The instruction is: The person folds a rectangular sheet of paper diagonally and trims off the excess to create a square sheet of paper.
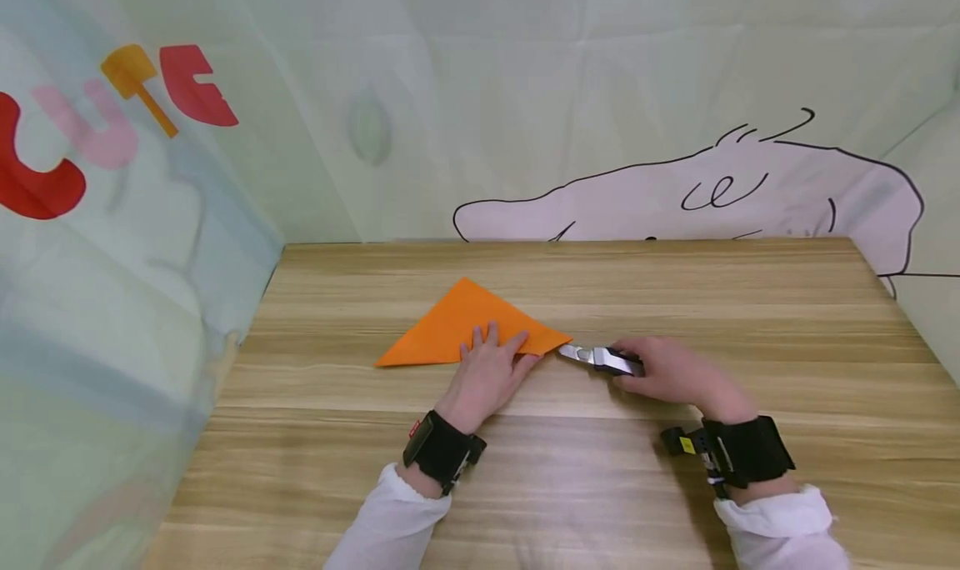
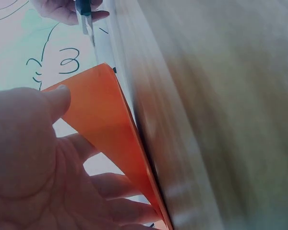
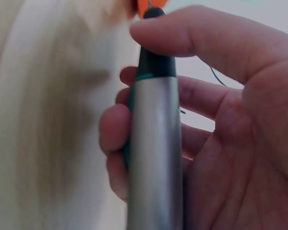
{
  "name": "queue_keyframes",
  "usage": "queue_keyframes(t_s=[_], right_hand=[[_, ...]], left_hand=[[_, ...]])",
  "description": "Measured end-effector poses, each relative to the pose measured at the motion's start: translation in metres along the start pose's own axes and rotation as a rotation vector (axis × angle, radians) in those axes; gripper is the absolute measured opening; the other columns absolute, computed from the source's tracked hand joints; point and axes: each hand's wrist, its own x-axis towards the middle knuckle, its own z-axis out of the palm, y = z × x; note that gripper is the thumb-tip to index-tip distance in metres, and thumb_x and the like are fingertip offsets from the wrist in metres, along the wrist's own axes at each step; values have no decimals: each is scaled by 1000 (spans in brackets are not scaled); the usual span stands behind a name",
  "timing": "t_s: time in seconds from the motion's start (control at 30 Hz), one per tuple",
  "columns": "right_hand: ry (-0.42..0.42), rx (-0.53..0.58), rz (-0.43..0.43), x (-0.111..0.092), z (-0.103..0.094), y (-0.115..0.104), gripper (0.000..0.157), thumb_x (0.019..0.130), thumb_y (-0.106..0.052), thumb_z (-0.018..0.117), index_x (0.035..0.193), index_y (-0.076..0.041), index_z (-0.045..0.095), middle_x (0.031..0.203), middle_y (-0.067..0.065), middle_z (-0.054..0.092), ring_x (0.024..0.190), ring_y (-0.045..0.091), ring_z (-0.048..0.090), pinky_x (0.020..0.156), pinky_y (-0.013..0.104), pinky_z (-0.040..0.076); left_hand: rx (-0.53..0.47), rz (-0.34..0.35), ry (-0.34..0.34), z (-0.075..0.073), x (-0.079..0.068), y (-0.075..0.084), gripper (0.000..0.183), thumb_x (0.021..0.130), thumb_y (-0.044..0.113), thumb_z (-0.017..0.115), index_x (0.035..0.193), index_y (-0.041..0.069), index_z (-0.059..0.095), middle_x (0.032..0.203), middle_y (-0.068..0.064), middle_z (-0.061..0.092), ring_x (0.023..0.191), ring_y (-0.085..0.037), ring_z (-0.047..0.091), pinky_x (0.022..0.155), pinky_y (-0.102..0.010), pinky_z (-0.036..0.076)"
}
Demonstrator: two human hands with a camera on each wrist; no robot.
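Note:
A folded orange sheet (image 1: 465,312), triangular in outline, lies with its long edge toward me. My left hand (image 1: 487,376) holds it near the right half of that edge, fingers spread on top. In the left wrist view the thumb (image 2: 60,100) lies on the near face, with the other fingers behind the sheet. My right hand (image 1: 671,372) grips silver-and-black shears (image 1: 617,360), their metal tip right at the sheet's right corner. In the right wrist view the fingers curl round the silver handle (image 3: 156,143), and the thumb lies along its black front part.
The wooden table (image 1: 345,470) reaches back to a pale printed cloth (image 1: 420,95) hung behind it. More cloth with colourful letters (image 1: 198,87) stands at the left. A black wrist strap with a camera (image 1: 746,451) sits on the right forearm, another (image 1: 442,449) on the left.

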Motion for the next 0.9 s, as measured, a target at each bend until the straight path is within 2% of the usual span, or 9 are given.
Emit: queue_keyframes(t_s=[0.2, 0.3, 0.4, 0.53, 0.67, 0.77, 0.9], right_hand=[[54, -17, 17, 6, 8, -2, 30, 88, -20, 75, 111, -4, 66, 86, 1, 61, 71, 12, 50, 63, 25, 41], [85, -35, 10, 6, 10, -3, 31, 87, -19, 76, 111, -4, 65, 86, 2, 63, 71, 13, 50, 64, 26, 42], [110, -59, -2, 6, 11, -4, 33, 86, -17, 77, 114, -4, 65, 88, 2, 65, 72, 13, 52, 66, 28, 44], [127, -78, -32, 6, 11, -4, 34, 86, -17, 78, 116, -6, 65, 90, 1, 66, 75, 13, 53, 68, 30, 46], [131, -83, -57, 7, 12, 0, 34, 87, -16, 77, 116, -6, 66, 93, 2, 68, 77, 14, 54, 69, 32, 48], [131, -89, -60, 6, 12, 3, 37, 87, -17, 76, 121, -5, 66, 100, 7, 71, 80, 16, 57, 73, 37, 51], [113, -106, -33, 4, 11, 4, 42, 90, -20, 74, 129, -7, 64, 109, 14, 71, 83, 19, 58, 75, 42, 53]], left_hand=[[-28, 3, -85, -4, -3, -1, 73, 94, 69, 49, 151, 24, 45, 162, -26, 27, 149, -53, 21, 117, -68, 25], [-44, -8, -97, -4, -4, -2, 76, 91, 72, 51, 150, 24, 47, 164, -23, 24, 151, -52, 18, 117, -69, 22], [-38, -13, -68, -3, -4, 0, 67, 95, 66, 50, 146, 22, 53, 163, -22, 26, 151, -50, 19, 115, -71, 24], [20, -10, -25, 1, -4, 2, 57, 97, 52, 58, 140, 16, 53, 161, -21, 32, 149, -50, 26, 109, -73, 31], [79, -7, -10, 2, -5, 3, 65, 94, 48, 65, 148, 20, 44, 159, -20, 35, 146, -49, 32, 107, -73, 35], [111, -1, -18, 1, -6, 3, 66, 94, 48, 65, 152, 27, 43, 159, -20, 36, 146, -49, 33, 106, -72, 37], [122, -1, -48, 0, -6, 3, 63, 95, 49, 63, 152, 29, 44, 160, -19, 33, 147, -49, 31, 108, -72, 35]])
